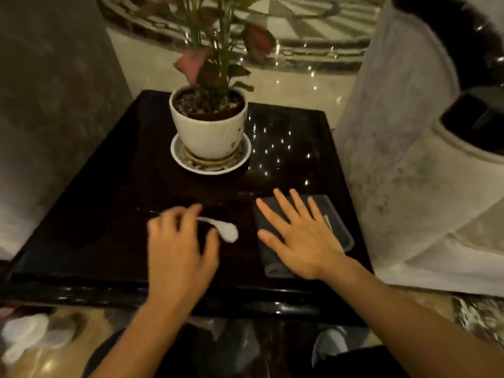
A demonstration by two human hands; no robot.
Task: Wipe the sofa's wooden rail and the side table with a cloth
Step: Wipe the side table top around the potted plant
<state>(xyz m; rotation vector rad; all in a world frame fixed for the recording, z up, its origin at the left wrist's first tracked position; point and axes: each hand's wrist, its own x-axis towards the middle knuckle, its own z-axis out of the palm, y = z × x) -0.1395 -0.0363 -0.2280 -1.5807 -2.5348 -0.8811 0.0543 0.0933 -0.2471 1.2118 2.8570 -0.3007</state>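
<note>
The dark glossy side table [114, 203] fills the middle of the view. A folded dark grey cloth [339, 227] lies on its right front part. My right hand [297, 236] lies flat on the cloth with straight, spread fingers. My left hand [177, 246], blurred, is to the left of it, its curled fingers and thumb around the handle of a white spoon [229, 231] that lies on the table top. The pale sofa [425, 186] stands to the right, with its dark wooden rail [474, 124] on top of the arm.
A white pot with a red-leaved plant [208, 126] stands on a saucer [242, 156] at the table's back middle. A pale upholstered seat [49, 105] flanks the table on the left. Shiny marble floor [286, 85] lies beyond. White objects [24, 336] lie on the floor at lower left.
</note>
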